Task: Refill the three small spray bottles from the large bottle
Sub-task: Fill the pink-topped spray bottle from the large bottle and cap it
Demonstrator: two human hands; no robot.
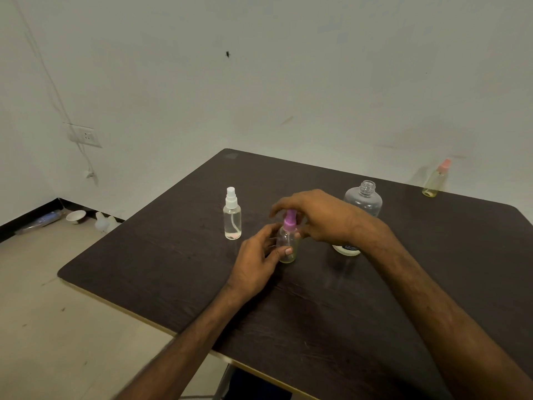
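A small clear spray bottle with a purple top (pixel 287 241) stands upright in the middle of the dark table (pixel 173 255). My left hand (pixel 256 261) grips its body, thumb across the front. My right hand (pixel 314 215) curls over the purple spray head from above and to the right. A white-topped small spray bottle (pixel 232 215) stands upright to the left, apart from both hands. The large clear bottle (pixel 364 197), uncapped, stands behind my right wrist, its lower part hidden. A pink-topped small spray bottle (pixel 435 179) stands at the table's far right edge.
The table's far edge is close to a pale wall. On the floor at the left lie a white bowl (pixel 76 216), a white jug (pixel 104 222) and a blue-wrapped item (pixel 43 220). A wall socket (pixel 86 136) has a cable hanging down.
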